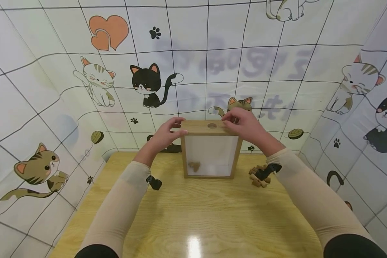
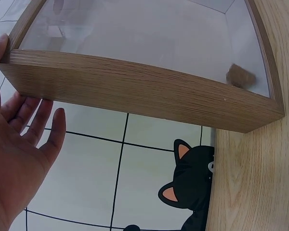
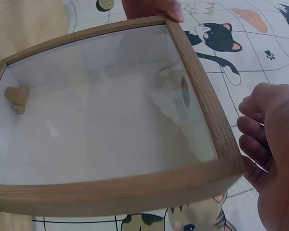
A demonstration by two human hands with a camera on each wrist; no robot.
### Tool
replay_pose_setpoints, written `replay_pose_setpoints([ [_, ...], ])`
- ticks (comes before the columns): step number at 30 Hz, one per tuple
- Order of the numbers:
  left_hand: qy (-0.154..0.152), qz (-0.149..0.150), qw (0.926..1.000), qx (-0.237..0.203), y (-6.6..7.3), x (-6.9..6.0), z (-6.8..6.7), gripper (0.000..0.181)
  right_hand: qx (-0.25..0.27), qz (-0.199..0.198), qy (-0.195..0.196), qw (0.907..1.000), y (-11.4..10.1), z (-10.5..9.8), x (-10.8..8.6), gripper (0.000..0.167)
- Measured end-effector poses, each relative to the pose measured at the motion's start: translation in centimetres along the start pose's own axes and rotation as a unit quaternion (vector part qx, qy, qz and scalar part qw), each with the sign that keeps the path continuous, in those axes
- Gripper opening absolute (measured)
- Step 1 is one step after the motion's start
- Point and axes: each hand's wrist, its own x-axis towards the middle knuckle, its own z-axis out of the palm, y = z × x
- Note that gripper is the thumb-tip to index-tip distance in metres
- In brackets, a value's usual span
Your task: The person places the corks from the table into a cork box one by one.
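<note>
A shallow wooden box [image 1: 208, 129] with a clear front stands upright on the table, a round hole [image 1: 212, 125] in its top. My left hand [image 1: 165, 135] rests on its upper left corner, thumb on the front edge; in the left wrist view, fairly straight fingers [image 2: 37, 124] lie along the side. Over the top's right end is my right hand [image 1: 244, 124], its fingers curled and one fingertip near the corner; I see nothing in it, though the inside of its curl is hidden. Small wooden pieces [image 3: 17, 98] lie at the box's bottom left, behind the front pane.
A loose pile of small wooden pieces [image 1: 258, 181] lies on the table right of the box, partly covered by the right wrist camera [image 1: 268, 172]. The wooden table [image 1: 180, 215] ends just behind the box, against a cat-print cloth wall [image 1: 193, 71].
</note>
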Motion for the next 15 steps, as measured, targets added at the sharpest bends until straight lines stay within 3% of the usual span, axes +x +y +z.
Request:
replay_pose_setpoints([
  [4, 0.000, 0.009, 1.0000, 0.000, 0.1, 0.1, 0.1, 0.069, -0.001, -0.003, 0.054, 0.9985, 1.1, -0.8, -2.4, 0.010],
  [7, -0.001, 0.012, 0.9999, 0.003, -0.1, 0.2, 0.2, 0.067, -0.004, 0.018, 0.077, 0.9968, 2.2, -1.3, -4.8, 0.010],
  [15, 0.002, 0.013, 0.9999, 0.004, -0.4, 0.3, 0.1, 0.067, -0.014, 0.104, 0.067, 0.9922, 5.8, -1.6, -10.7, 0.015],
])
